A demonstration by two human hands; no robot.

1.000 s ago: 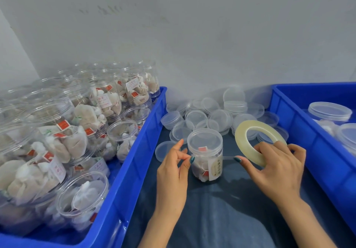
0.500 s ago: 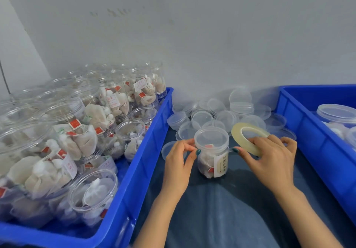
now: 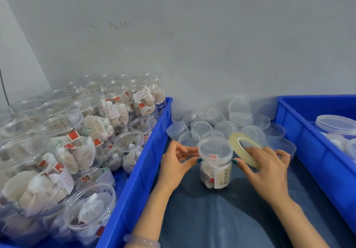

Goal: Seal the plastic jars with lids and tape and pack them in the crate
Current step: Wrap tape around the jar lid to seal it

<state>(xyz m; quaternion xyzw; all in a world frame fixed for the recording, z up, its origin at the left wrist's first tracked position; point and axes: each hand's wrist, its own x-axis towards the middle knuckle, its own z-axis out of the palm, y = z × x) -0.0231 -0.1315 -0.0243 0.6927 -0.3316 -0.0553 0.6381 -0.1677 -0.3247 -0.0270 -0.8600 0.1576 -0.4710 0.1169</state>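
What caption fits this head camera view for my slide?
Left hand holds a lidded plastic jar of sachets while the right hand holds a tape roll beside it.

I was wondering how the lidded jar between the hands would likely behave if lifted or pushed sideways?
Probably light for its size: the jar is thin clear plastic holding small sachets. Its smooth wall may be slippery. Standing upright on soft cloth, a push near the lid could tip it, and it would likely roll.
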